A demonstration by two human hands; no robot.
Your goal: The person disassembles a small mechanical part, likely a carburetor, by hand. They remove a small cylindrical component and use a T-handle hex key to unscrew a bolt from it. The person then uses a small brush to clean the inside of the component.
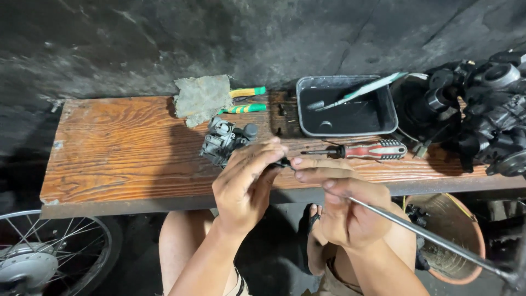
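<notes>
Where both hands meet, carburetor [223, 141] nears bench edge [164, 205].

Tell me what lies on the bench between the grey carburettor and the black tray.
Only bare wood of the bench lies between carburettor and black tray, per the head view.

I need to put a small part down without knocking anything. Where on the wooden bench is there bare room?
The left half of the wooden bench is bare, from its left end to the grey rag and the carburettor. The right half is crowded: black tray, red-handled screwdriver, dark engine parts.
</notes>
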